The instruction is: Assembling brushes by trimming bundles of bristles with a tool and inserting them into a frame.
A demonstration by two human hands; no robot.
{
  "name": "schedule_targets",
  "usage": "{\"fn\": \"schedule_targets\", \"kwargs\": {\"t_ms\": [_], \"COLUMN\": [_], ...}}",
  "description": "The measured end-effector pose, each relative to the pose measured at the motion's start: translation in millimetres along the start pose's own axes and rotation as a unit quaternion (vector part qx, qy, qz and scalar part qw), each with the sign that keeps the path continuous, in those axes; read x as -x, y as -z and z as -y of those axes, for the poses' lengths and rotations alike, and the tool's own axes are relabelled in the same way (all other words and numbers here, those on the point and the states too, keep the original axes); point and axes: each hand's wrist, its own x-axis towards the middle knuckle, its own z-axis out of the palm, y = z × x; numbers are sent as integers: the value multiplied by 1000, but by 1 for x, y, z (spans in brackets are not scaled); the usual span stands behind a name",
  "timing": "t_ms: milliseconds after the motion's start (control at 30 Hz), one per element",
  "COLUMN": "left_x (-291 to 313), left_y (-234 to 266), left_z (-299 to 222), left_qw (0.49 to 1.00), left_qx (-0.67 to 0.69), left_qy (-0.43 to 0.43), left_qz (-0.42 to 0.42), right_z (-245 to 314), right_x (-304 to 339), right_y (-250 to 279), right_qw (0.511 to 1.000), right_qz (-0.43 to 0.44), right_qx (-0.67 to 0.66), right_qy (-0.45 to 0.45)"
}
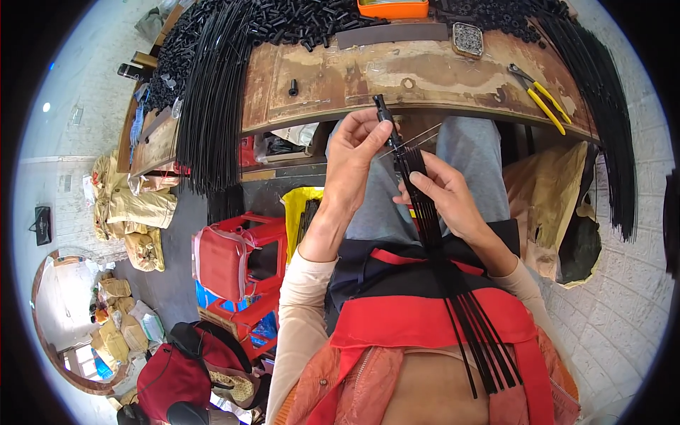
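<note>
My left hand [354, 149] is closed round a black tubular plastic fitting [382, 110], thumb along its side, just off the table's front edge. Thin black rods [427, 216] run down from the fitting's lower end and fan out over my lap and red apron. My right hand [448, 193] grips the upper part of this bundle between thumb and fingers; some of those fingers are hidden behind the rods. The rods look like umbrella ribs, joined close together near the fitting.
On the worn wooden table [340, 74] stands one loose black fitting [293, 88]. Behind lie a heap of black fittings [283, 23], an orange box [394, 9] and a tin of small parts [467, 40]. Yellow-handled pliers [542, 99] lie right; rod bundles [211, 106] overhang both sides.
</note>
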Motion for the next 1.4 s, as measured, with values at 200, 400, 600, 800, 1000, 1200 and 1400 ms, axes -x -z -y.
{"fn": "schedule_targets", "kwargs": {"t_ms": [200,400,600,800,1000,1200,1400], "left_x": [-2,-4,-2,2,17,31,28], "left_y": [0,4,1,-5,0,-11,-8], "left_z": [3,4,2,5,2,-2,-1], "left_qw": [991,993,997,994,993,985,987], "left_qx": [-115,-92,-76,-94,-104,-146,-134], "left_qy": [-65,-67,-18,-50,-39,-88,-71], "left_qz": [-33,-3,6,-4,-35,-35,-60], "right_z": [-2,-4,-4,-1,-3,-2,-4], "right_x": [-1,-1,-1,-1,-3,-3,-2], "right_y": [4,8,11,9,10,6,7], "right_qw": [1000,999,999,999,1000,1000,1000], "right_qz": [0,13,18,6,8,5,11], "right_qx": [-12,-32,-31,-36,-29,-25,-28], "right_qy": [-3,-10,0,-2,-10,-8,-7]}}
